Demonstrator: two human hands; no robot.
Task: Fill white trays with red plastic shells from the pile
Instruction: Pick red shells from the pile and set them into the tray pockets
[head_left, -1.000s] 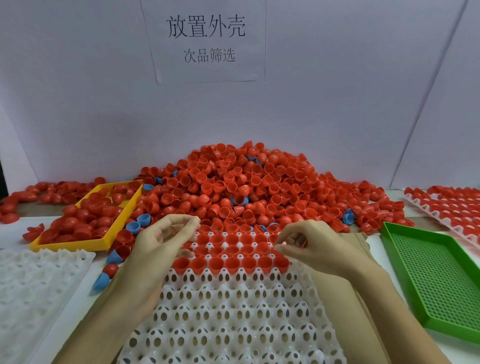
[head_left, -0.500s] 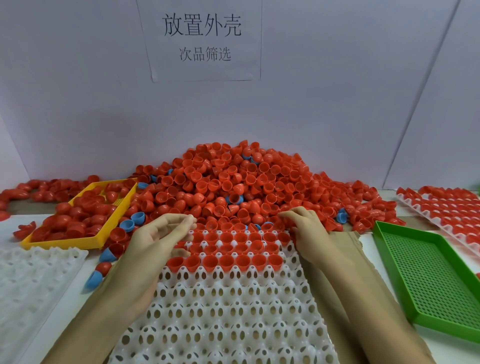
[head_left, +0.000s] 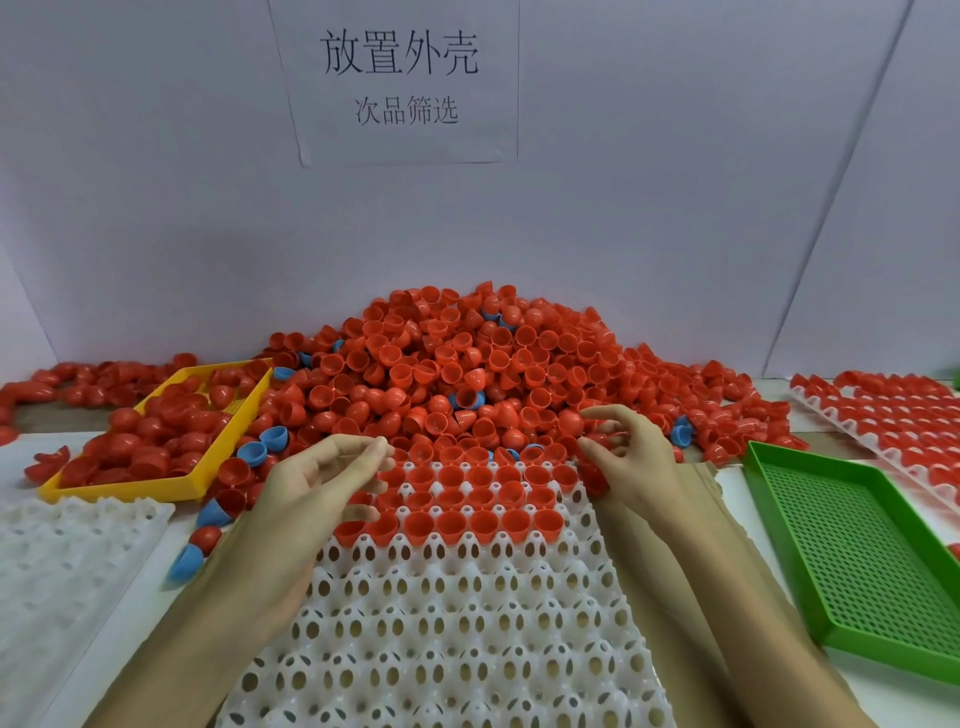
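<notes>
Between hands (head_left: 311, 483) (head_left: 631, 457) — half-filled white tray (head_left: 457, 613), pile (head_left: 467, 374) behind.

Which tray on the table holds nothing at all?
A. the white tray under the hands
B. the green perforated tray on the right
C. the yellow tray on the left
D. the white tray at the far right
B: the green perforated tray shows only its bare mesh floor, with no shells in it.

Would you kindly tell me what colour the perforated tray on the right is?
Green: the perforated tray shows clearly in the head view, right of the white tray.
</notes>
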